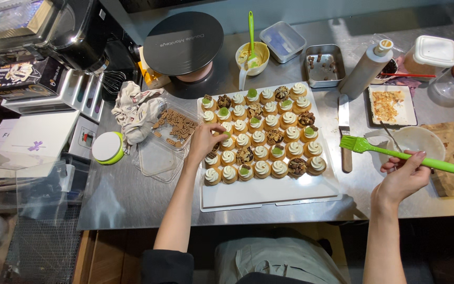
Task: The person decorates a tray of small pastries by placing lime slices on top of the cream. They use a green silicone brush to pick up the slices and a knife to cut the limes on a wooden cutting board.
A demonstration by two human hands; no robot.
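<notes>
Right hand (pixel 403 176) closed around the handle of a green silicone brush (pixel 395 153), bristles pointing left, clear of the pastries, so nothing drips on them; wrist bent, forearm rising from below. Left hand (pixel 203 141), fingers pinched together at a small cream-topped tart (pixel 227 143) on the white tray (pixel 269 197), arm reaching diagonally across the steel counter (pixel 127 194)

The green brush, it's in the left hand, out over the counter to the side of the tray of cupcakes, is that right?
Not quite. The head view shows the green brush in the right hand, held over the counter beside the tray of cupcakes. The left hand is at the cupcakes on the tray's near left side.
</notes>
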